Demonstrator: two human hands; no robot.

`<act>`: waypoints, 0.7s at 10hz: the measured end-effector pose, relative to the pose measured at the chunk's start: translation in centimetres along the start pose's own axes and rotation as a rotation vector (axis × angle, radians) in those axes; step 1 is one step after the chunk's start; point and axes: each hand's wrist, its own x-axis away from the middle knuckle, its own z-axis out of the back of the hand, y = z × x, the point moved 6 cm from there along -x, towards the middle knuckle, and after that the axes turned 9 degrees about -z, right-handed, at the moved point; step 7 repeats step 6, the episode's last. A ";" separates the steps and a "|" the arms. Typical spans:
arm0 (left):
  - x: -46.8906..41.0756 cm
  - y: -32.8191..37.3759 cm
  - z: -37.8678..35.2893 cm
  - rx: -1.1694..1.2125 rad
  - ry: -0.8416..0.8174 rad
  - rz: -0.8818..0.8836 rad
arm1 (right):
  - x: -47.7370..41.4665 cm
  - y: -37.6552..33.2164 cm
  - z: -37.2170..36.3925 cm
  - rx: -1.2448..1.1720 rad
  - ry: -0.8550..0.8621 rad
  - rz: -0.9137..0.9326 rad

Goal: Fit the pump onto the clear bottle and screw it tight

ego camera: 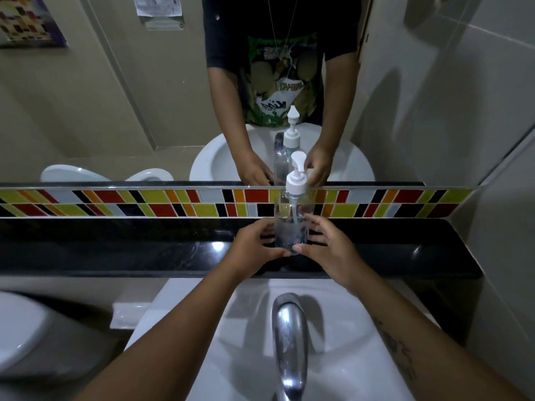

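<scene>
Bottle upright on a black ledge, a hand at each side

Bottle (291, 224), clear plastic, stands upright on the black ledge (115, 244) behind a white sink (231, 342). The white pump (296, 176) sits on its neck, nozzle pointing away toward the mirror (115, 96) (whether it is screwed tight cannot be told). The dip tube shows through the clear wall. The left hand (254, 244) is just beside the bottle's left side, fingers spread and loosely curved, thumb tip at the base. The right hand (327, 244) mirrors it on the right, fingers apart, thumb tip touching the base; neither hand is clamped round the bottle. A chrome tap (289, 342) rises from the sink below the arms. A band of coloured tiles (144, 202) runs between ledge and mirror, which reflects bottle, pump and both hands.
</scene>
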 end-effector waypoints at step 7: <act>-0.1 -0.8 3.4 0.016 0.030 0.007 | -2.6 -0.6 -3.5 0.076 0.133 0.053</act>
